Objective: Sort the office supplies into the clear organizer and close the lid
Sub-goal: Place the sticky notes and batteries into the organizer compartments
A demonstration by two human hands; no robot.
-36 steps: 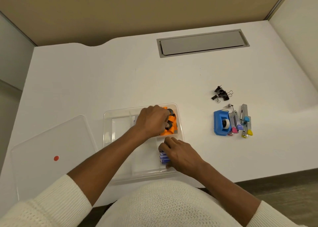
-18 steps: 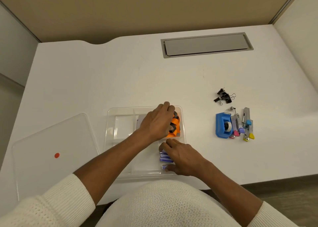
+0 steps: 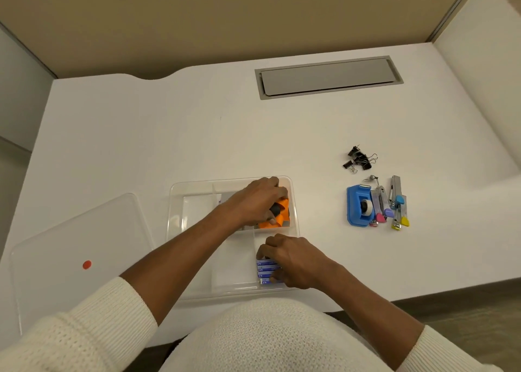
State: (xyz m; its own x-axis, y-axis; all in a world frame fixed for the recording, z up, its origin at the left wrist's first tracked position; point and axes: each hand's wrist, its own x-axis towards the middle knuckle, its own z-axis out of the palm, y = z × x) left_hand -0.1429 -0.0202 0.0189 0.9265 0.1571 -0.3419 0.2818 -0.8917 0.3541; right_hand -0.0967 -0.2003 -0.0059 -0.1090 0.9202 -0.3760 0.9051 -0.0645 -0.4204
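The clear organizer stands open near the desk's front edge. My left hand reaches into its far right compartment and lies over several orange and black items, fingers curled on them. In the near right compartment, my right hand presses on small blue boxes stacked side by side. The clear lid, marked with a red dot, lies flat to the organizer's left. To the right wait a blue tape dispenser, small staplers with coloured tips and black binder clips.
A grey cable hatch is set into the desk at the back. A beige partition runs behind the desk, and a white panel rises at the right. The desk's front edge lies just below the organizer.
The left hand has slid a little toward the far edge of the orange items' compartment. The right hand stays on the blue boxes, barely shifted. The camera has tilted slightly.
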